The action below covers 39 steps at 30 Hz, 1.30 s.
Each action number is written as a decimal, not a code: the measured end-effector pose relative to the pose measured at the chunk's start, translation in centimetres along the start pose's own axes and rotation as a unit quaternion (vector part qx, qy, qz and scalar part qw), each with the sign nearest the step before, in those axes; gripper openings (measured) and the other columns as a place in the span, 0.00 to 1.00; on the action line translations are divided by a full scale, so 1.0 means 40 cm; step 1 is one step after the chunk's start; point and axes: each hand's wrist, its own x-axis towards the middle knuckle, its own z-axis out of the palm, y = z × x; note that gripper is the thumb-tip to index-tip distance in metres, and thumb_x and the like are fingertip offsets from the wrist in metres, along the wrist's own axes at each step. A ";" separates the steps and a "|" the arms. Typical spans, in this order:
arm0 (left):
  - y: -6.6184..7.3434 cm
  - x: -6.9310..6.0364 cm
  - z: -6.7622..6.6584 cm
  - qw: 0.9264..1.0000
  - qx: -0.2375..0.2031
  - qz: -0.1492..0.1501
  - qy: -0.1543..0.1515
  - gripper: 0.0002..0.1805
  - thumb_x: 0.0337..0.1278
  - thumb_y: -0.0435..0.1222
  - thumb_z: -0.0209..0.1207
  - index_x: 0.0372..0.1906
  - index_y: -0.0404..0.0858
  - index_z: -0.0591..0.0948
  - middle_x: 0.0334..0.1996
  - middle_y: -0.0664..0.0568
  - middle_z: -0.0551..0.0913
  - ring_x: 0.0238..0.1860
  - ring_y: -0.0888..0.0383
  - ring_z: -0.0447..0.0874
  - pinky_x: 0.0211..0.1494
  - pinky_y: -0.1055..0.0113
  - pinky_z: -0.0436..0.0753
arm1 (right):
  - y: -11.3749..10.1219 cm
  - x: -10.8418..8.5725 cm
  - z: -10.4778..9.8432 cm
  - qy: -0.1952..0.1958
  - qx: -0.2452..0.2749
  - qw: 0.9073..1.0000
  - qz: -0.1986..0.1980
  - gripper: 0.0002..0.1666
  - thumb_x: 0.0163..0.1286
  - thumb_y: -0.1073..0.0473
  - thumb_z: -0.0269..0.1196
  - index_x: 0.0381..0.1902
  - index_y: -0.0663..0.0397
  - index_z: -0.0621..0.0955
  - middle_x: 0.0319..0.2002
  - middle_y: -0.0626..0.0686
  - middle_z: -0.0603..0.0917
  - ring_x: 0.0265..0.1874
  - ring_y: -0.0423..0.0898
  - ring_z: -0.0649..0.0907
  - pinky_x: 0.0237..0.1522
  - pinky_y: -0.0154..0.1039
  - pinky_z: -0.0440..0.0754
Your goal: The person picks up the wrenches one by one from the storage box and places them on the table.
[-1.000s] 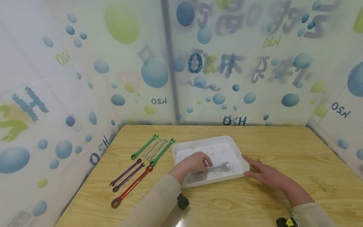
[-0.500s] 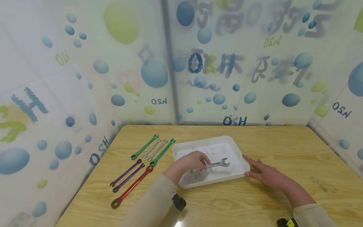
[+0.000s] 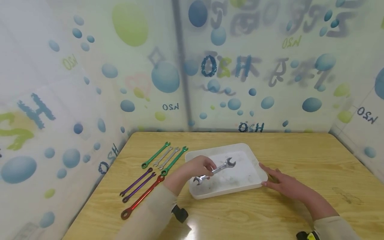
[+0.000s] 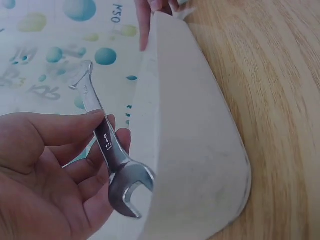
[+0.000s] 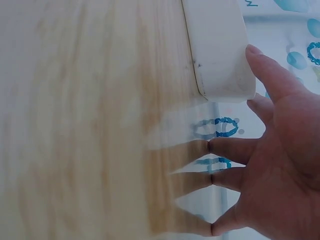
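My left hand pinches a silver double open-end wrench by its shank, between thumb and fingers. It holds the wrench tilted above the white tray. In the left wrist view both jaw ends of the wrench show, and the thumb lies along the shank. My right hand is at the tray's right end with its fingers spread. The right wrist view has the thumb touching the rim of the tray, while several fingertips rest on the table beyond its corner.
Left of the tray, several wrenches lie on the wooden table: green and silver ones at the back, purple ones and a red one nearer. A patterned wall stands behind the table.
My left hand has lifted the wrench up off the tray floor and turned it, so its far end points higher and its near end shows. The right hand stays at the tray.
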 end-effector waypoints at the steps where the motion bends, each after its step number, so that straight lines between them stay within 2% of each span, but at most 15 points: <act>1: -0.002 -0.004 -0.002 1.000 -0.003 0.002 0.006 0.08 0.57 0.29 0.65 0.41 0.40 0.84 0.30 0.54 0.82 0.31 0.58 0.78 0.33 0.65 0.76 | 0.000 -0.001 0.001 0.000 0.000 1.000 0.000 0.48 0.68 0.35 0.57 0.78 0.45 0.53 0.70 0.73 0.55 0.66 0.78 0.51 0.54 0.77 0.57; 6: -0.013 -0.027 -0.020 0.999 -0.033 0.009 0.032 0.08 0.57 0.28 0.65 0.41 0.38 0.83 0.32 0.52 0.81 0.30 0.57 0.77 0.32 0.66 0.79 | 0.001 -0.002 0.002 -0.001 0.005 1.000 -0.002 0.48 0.69 0.35 0.57 0.78 0.44 0.53 0.71 0.73 0.55 0.67 0.78 0.50 0.54 0.77 0.56; 10: -0.026 -0.043 -0.038 0.997 -0.067 0.013 0.033 0.08 0.58 0.27 0.63 0.42 0.36 0.81 0.32 0.49 0.80 0.31 0.56 0.79 0.33 0.63 0.82 | 0.002 -0.001 0.003 -0.004 0.008 1.000 0.000 0.48 0.69 0.35 0.57 0.78 0.44 0.53 0.71 0.72 0.54 0.67 0.78 0.50 0.55 0.77 0.55; 17: -0.045 -0.071 -0.067 0.995 -0.087 0.032 0.046 0.11 0.59 0.26 0.62 0.46 0.37 0.79 0.35 0.47 0.80 0.33 0.54 0.80 0.33 0.61 0.84 | 0.000 -0.001 0.000 -0.002 0.007 1.000 0.003 0.48 0.69 0.35 0.57 0.78 0.43 0.53 0.71 0.72 0.54 0.67 0.78 0.50 0.55 0.78 0.54; 20: -0.055 -0.087 -0.081 0.994 -0.088 0.040 0.049 0.14 0.59 0.25 0.61 0.49 0.38 0.78 0.36 0.46 0.80 0.33 0.53 0.80 0.33 0.60 0.84 | -0.002 -0.002 0.000 -0.001 0.004 1.000 0.003 0.48 0.69 0.35 0.57 0.78 0.44 0.53 0.71 0.72 0.55 0.67 0.78 0.50 0.54 0.78 0.53; 25: -0.081 -0.113 -0.112 0.995 -0.085 0.035 0.049 0.17 0.60 0.24 0.60 0.53 0.39 0.77 0.36 0.46 0.79 0.33 0.52 0.80 0.35 0.60 0.84 | -0.006 -0.001 -0.001 -0.003 0.004 1.000 0.009 0.47 0.69 0.34 0.56 0.78 0.43 0.53 0.72 0.71 0.54 0.67 0.78 0.49 0.55 0.78 0.52; 30: -0.106 -0.143 -0.144 0.994 -0.079 0.026 0.066 0.17 0.59 0.23 0.60 0.53 0.37 0.78 0.36 0.46 0.80 0.32 0.53 0.80 0.36 0.60 0.83 | -0.005 0.000 0.003 -0.003 0.008 1.000 0.008 0.47 0.69 0.35 0.56 0.78 0.43 0.53 0.72 0.70 0.54 0.67 0.78 0.49 0.55 0.78 0.51; 35: -0.142 -0.179 -0.171 0.994 -0.076 0.017 0.082 0.17 0.60 0.23 0.59 0.54 0.38 0.79 0.35 0.45 0.79 0.27 0.54 0.76 0.29 0.61 0.79 | -0.006 -0.001 0.007 -0.003 0.011 1.000 0.001 0.47 0.69 0.36 0.57 0.78 0.45 0.54 0.72 0.70 0.55 0.67 0.78 0.49 0.56 0.78 0.51; 39: -0.168 -0.205 -0.190 0.994 -0.049 0.017 0.095 0.18 0.60 0.24 0.59 0.55 0.38 0.79 0.36 0.45 0.79 0.27 0.54 0.75 0.29 0.60 0.78 | -0.003 -0.002 0.005 -0.001 0.004 1.000 -0.001 0.47 0.69 0.35 0.56 0.78 0.44 0.53 0.72 0.70 0.55 0.67 0.78 0.49 0.55 0.79 0.49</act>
